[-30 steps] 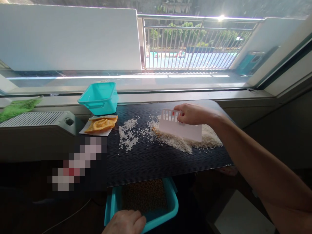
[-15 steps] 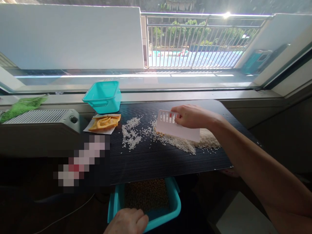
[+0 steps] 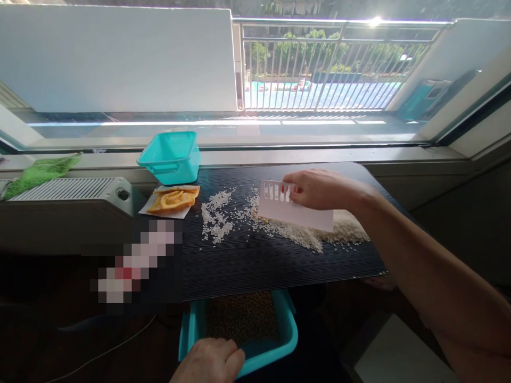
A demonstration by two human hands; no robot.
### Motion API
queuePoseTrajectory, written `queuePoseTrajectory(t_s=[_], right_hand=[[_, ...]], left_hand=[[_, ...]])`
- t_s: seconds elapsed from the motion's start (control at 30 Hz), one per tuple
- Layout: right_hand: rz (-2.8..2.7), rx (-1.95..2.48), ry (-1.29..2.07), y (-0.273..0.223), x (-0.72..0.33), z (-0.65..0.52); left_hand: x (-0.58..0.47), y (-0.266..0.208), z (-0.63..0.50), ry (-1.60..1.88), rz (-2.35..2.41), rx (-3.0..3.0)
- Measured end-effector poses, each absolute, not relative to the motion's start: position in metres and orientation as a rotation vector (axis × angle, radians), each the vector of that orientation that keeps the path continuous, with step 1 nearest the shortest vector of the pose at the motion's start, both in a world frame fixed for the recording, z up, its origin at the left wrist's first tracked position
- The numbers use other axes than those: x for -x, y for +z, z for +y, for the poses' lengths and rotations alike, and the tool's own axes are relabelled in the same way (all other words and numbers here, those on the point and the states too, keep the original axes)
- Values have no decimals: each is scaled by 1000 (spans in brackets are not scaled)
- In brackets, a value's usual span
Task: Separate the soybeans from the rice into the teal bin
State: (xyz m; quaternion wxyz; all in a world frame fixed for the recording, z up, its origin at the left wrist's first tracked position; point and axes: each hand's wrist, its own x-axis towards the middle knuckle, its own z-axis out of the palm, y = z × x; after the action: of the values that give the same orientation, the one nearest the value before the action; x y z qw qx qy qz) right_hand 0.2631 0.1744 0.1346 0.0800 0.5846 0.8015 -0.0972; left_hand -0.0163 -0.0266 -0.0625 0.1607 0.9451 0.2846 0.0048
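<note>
My right hand (image 3: 309, 189) grips a flat white plastic scraper (image 3: 293, 213) by its slotted upper edge. The scraper stands tilted over a long pile of white rice (image 3: 347, 226), its lower edge among the grains. A few yellow kernels show at its left end. My left hand (image 3: 213, 361) is closed over the near rim of a teal bin (image 3: 288, 340) below the table's front edge. Inside that bin lie many small yellow-brown kernels (image 3: 239, 316), partly in shadow; I cannot tell their kind. A thinner scatter of rice (image 3: 216, 218) lies left of the pile.
A teal basket (image 3: 170, 159) stands at the back left of the dark table (image 3: 255, 271). Before it, orange-yellow peel-like pieces (image 3: 173, 201) rest on white paper. A radiator (image 3: 75, 199) with a green cloth (image 3: 42, 173) is at left. The window borders the table's back.
The scraper in my right hand has shifted slightly to the right over the rice. My left hand stays on the bin's rim. The whole view has moved a little.
</note>
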Motion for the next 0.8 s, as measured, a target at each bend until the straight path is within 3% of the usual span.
queuePoseTrajectory(t_s=[0.37, 0.8], right_hand=[[2426, -1688, -262, 131, -253, 177], [2401, -1669, -166, 134, -261, 157]], left_hand=[[16, -64, -29, 98, 812, -2708], [9, -46, -23, -290, 800, -2616]])
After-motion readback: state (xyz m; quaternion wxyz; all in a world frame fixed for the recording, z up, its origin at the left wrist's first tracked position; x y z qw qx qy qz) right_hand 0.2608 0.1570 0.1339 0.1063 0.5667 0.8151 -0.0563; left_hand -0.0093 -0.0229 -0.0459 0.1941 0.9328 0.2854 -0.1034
